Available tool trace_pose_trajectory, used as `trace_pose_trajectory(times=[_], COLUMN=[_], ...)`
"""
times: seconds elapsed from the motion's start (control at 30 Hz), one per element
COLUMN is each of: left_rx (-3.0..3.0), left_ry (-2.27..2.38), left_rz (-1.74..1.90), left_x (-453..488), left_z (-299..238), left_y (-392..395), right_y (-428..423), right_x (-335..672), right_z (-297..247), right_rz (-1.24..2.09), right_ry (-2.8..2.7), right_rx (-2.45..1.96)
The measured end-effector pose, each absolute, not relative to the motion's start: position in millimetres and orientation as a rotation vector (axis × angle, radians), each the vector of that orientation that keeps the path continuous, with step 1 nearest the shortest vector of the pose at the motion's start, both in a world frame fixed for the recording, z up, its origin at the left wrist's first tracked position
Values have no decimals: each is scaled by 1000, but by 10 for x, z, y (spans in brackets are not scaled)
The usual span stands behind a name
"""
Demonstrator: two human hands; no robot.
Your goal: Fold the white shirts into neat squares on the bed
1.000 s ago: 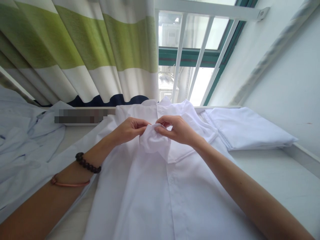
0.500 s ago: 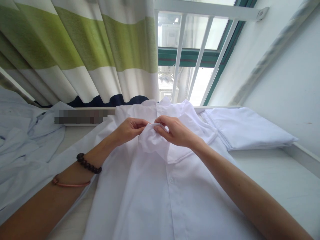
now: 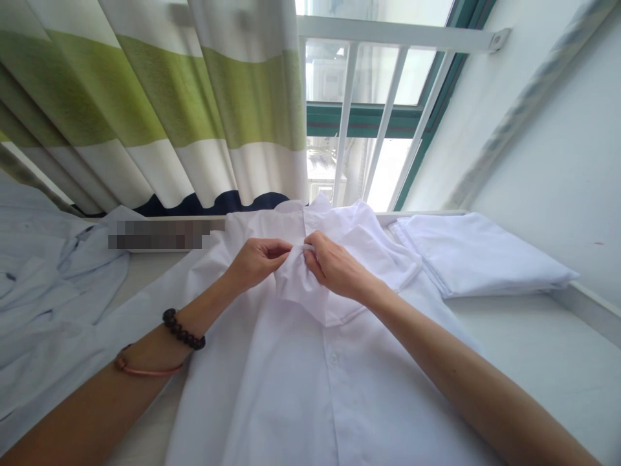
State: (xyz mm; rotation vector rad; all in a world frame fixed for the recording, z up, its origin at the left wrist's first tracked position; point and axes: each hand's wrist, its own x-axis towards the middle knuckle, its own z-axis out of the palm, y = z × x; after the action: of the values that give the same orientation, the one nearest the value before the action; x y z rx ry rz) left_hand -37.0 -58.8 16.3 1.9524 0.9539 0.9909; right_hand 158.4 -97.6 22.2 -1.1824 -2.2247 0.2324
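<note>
A white button-up shirt (image 3: 301, 382) lies spread face up on a pale surface, collar toward the window. My left hand (image 3: 255, 262) and my right hand (image 3: 332, 268) meet just below the collar. Both pinch the raised front edge of the shirt (image 3: 297, 285), fingers closed on the cloth. My left wrist carries a dark bead bracelet (image 3: 183, 330) and a thin copper band. A row of small white buttons runs down the placket below my hands.
A folded white garment (image 3: 480, 255) lies at the right by the wall. Crumpled pale blue shirts (image 3: 43, 291) are heaped at the left. A striped green and white curtain (image 3: 155, 110) and a barred window (image 3: 373, 123) stand behind.
My two hands have drawn closer together and a little farther from me, tightening the bunched cloth below the collar. The view has tipped slightly down.
</note>
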Motion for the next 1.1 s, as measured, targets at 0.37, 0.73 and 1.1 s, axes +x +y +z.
trace_pose_trajectory(times=[0.37,0.73,1.1], left_rx=[1982,1862,2004], left_ry=[900,958,1012], left_rz=[47,-496,-457], left_x=[-669,-616,-407], left_z=[711,801,846], left_y=[-686,-886,-1151], right_y=[-1105,-1105,-1069], right_x=[1601,1763,1777], right_z=[472,597,488], right_rz=[946,1230,1082], right_ry=[-2301,-2480,-2683], right_rx=[-868,-955,-1459])
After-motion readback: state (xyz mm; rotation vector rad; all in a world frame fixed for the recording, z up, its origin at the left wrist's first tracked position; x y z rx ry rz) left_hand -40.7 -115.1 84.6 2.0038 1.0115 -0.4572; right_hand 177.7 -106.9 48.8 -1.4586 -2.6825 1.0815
